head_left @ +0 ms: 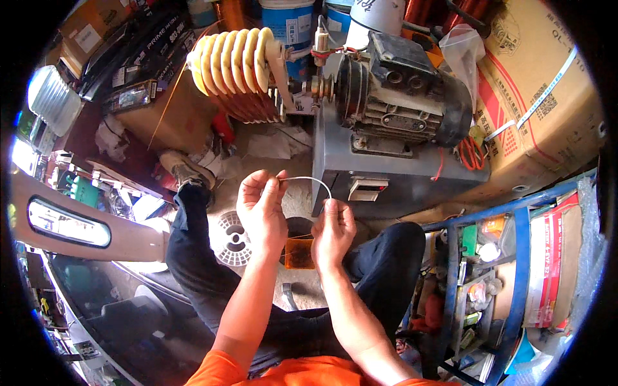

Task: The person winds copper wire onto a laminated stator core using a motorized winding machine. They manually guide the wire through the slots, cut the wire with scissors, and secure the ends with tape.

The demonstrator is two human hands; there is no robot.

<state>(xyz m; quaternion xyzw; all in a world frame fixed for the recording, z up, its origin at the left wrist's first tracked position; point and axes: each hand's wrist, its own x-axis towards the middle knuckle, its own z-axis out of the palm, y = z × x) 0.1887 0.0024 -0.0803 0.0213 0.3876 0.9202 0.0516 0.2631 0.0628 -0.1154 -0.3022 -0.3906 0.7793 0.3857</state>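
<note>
In the middle of the view, my left hand pinches one end of a thin white wire or tube between thumb and fingers. My right hand holds the other end, which arches between the two. A thin strand runs below them near an orange block on the floor; its connection is unclear. Beyond my hands, a cream ribbed winding former with copper-coloured windings sits on the shaft of a dark electric motor, mounted on a grey metal housing.
Large cardboard boxes stand at the right, above a blue metal rack of assorted items. A round white perforated plate lies between my legs. Blue buckets sit behind the motor. A beige column and cluttered shelving line the left.
</note>
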